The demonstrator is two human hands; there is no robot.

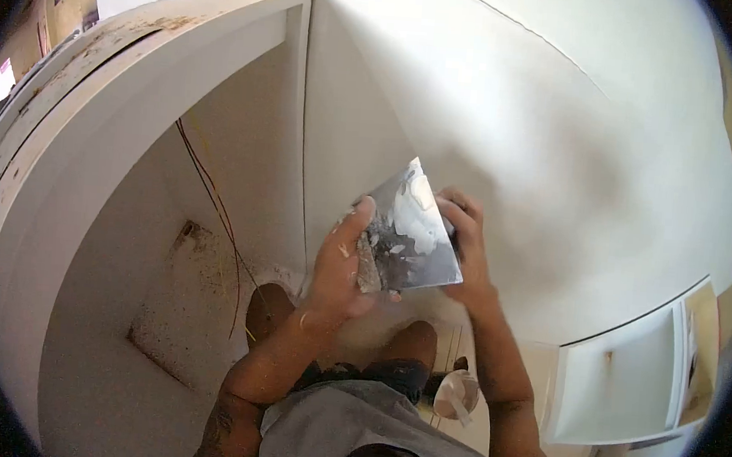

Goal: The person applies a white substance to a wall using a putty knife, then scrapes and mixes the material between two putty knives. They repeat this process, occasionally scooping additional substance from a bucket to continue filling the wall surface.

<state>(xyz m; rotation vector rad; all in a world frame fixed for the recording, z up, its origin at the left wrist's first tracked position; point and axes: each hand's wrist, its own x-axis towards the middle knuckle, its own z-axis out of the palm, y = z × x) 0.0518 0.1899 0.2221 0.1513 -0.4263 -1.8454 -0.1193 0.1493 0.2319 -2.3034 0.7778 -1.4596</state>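
My left hand [340, 261], flecked with white, is closed around the dirty near edge of a putty knife [428, 254], its thumb lying along the side. The wide grey metal blade is tilted up and carries a thick smear of white putty [418, 215] along its upper part, with dark grime lower down. My right hand [465, 231] is behind the right side of the blade, fingers curled around something dark that is mostly hidden; I cannot tell what it is.
A white curved cabinet frame [137, 102] rises on the left, with dusty debris on top. Red and yellow wires [228, 227] hang inside it. A smooth white panel [556, 182] stands ahead. At lower right are an open white compartment [618, 390] and a whitish round container [457, 394].
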